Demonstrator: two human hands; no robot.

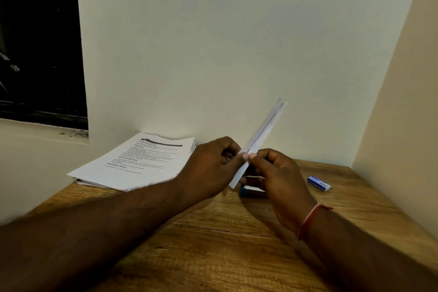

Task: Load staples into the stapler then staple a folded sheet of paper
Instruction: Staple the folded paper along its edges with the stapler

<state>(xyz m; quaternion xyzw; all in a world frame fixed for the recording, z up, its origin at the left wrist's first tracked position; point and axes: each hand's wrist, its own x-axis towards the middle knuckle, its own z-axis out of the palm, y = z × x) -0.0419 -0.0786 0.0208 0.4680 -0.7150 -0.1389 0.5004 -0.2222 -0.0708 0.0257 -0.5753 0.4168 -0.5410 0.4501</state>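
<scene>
A: Hands?
B: Left hand [213, 166] and right hand [277, 173] both pinch the folded paper [259, 137], held above the desk [213, 244]. The blue thing under them is probably the stapler [251, 191], mostly hidden.
A: Risk?
B: If the pinch slackens, the fold springs open and the layers misalign.

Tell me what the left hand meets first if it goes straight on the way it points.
The paper, which the left hand pinches at its fingertips. The fingers point right, and just past the paper is the right hand, pinching the same spot. Depth is unclear from one view.
</scene>
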